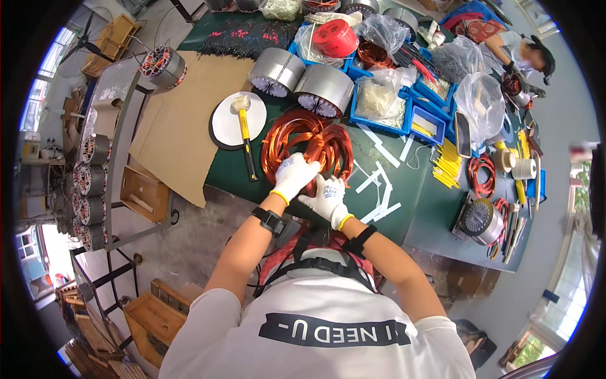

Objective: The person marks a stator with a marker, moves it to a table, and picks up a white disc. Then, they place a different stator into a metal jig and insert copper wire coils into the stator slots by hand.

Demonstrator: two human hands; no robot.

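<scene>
A bundle of looped copper wire coils (334, 145) lies near the front edge of the green tabletop, its loops spread to the left and right. My left hand (295, 177), in a white knit glove with a yellow cuff, grips the near part of the coils. Close beside it, my right hand (328, 199), gloved the same way, holds the lower end of the bundle at the table edge. Left of the coils, a mallet (245, 132) with a yellow and black handle rests with its head on a round white disc (221, 123).
Behind the coils stand two grey stator cores (323, 90). Blue bins (379, 126) hold plastic bags and parts. White strips (377, 183) and yellow sleeves (447, 165) lie to the right. Brown cardboard (183, 120) covers the left side. Another person (521, 57) works at the far right.
</scene>
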